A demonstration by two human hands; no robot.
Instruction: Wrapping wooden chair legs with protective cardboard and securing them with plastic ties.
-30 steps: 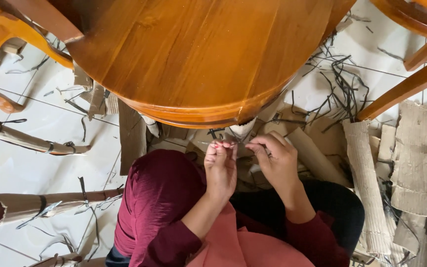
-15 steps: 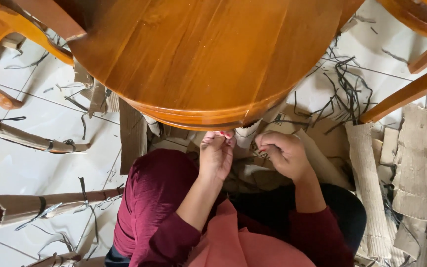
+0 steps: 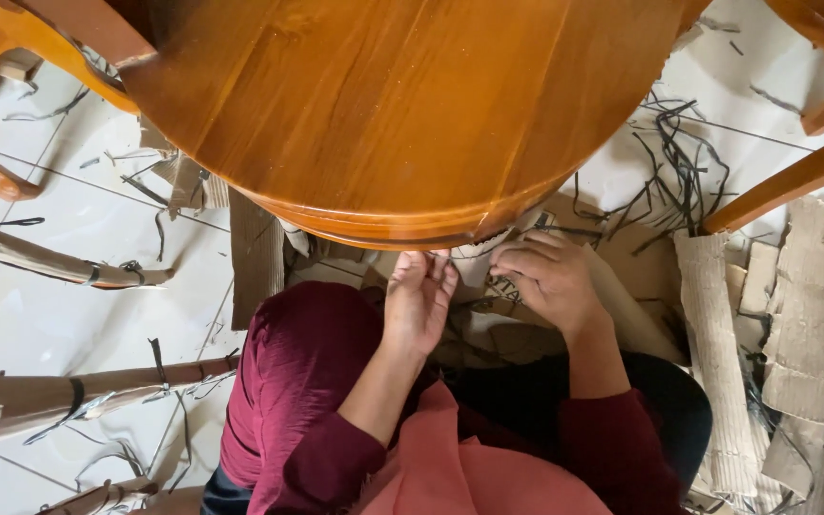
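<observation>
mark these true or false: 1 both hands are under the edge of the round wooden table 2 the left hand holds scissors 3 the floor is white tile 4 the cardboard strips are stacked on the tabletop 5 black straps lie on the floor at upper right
1. True: the left hand and the right hand reach just below the rim of the round wooden table.
2. False: no scissors show; the left hand is open, fingers up toward the table's underside.
3. True: the floor is white tile.
4. False: the corrugated cardboard strips lie on the floor at the right, not on the tabletop.
5. True: a tangle of black straps lies on the tiles there.
</observation>
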